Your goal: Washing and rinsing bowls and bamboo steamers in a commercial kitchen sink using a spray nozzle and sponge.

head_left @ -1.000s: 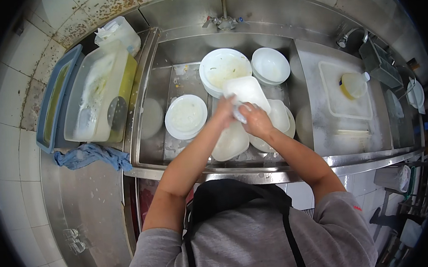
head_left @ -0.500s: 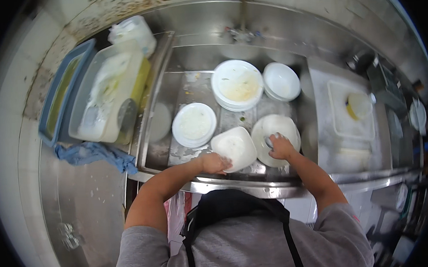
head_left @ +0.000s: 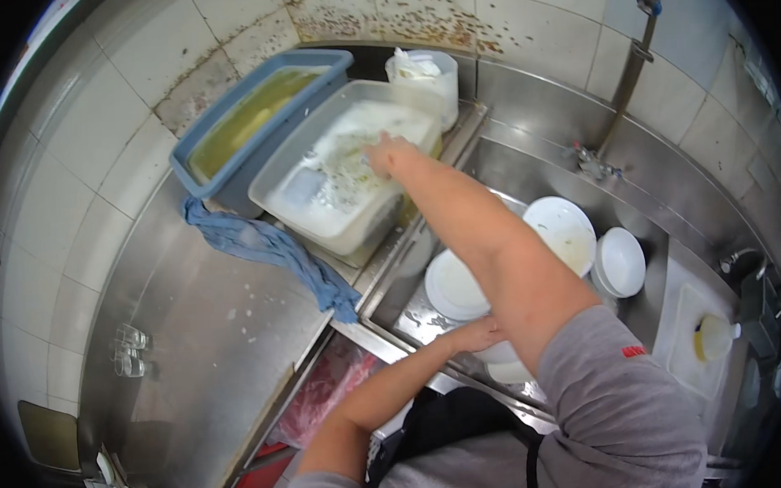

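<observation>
My right hand [head_left: 384, 156] is over a translucent tub [head_left: 273, 190] of foamy water, at its right side. Its fingers are curled round something small and greyish that I cannot make out. My right arm crosses over the sink and hides part of it. Below that arm, my left hand [head_left: 476, 335] grips the edge of a white bowl [head_left: 500, 353]; its fingertips are partly hidden. Another white dish [head_left: 508, 372] shows beneath the bowl. Stacked white plates [head_left: 456, 285] lie just beyond the left hand, with a larger plate stack [head_left: 563, 230] and white bowls [head_left: 621, 263] farther right.
A blue basin [head_left: 219, 169] of yellowish water stands left of the tub, a white bucket [head_left: 435, 87] behind it. A blue cloth [head_left: 258, 242] hangs over the counter edge. Glasses [head_left: 131, 350] stand at far left. The faucet [head_left: 595, 163] rises behind the sink [head_left: 505, 154].
My view has turned left. My right hand has left the dish in the sink and moved up and left to the foamy tub. My left hand has stayed at the white bowl.
</observation>
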Action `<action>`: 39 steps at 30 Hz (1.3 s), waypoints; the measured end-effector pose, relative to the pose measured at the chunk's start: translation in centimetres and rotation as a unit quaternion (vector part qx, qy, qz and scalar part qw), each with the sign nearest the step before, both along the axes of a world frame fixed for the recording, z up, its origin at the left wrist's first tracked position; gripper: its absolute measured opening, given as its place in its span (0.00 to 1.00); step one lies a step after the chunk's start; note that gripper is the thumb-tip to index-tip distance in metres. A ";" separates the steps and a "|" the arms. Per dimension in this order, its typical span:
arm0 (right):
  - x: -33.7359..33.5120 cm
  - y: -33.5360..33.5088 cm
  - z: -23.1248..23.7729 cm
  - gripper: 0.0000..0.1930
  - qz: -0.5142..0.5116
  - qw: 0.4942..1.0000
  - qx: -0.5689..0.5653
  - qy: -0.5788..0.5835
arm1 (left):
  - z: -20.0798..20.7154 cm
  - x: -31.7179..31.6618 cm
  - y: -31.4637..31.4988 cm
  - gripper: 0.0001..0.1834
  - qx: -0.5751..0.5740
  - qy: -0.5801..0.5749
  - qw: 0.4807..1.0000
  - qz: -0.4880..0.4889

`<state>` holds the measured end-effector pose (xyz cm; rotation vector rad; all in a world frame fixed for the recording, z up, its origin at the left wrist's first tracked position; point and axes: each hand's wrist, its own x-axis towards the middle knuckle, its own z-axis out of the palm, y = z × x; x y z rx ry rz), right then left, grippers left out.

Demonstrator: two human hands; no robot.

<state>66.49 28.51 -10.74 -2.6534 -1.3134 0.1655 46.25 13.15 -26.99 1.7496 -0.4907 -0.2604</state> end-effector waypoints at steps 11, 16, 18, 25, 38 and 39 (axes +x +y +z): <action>0.2 -5.7 5.1 0.33 0.198 0.892 0.263 0.310 | 1.0 6.6 5.8 0.30 -0.433 0.270 0.690 0.514; -7.0 -24.2 -9.7 0.33 -0.025 0.900 0.435 -0.001 | 0.6 9.8 1.0 0.29 -0.513 0.223 0.708 0.432; -12.9 -26.5 -11.2 0.22 -0.086 0.890 0.434 -0.112 | -1.7 9.8 -0.2 0.28 -0.489 0.249 0.742 0.386; -9.2 -39.3 -12.5 0.18 -0.498 0.790 0.354 0.050 | 1.4 8.2 -10.4 0.27 -0.361 0.259 0.814 0.374; -11.9 -43.3 -14.2 0.22 -0.405 0.618 0.540 0.402 | 3.4 7.5 -10.2 0.31 -0.380 0.360 0.774 0.356; -12.9 -43.4 -14.4 0.25 -0.402 0.415 0.612 0.540 | 2.7 8.1 -9.3 0.31 -0.383 0.354 0.773 0.360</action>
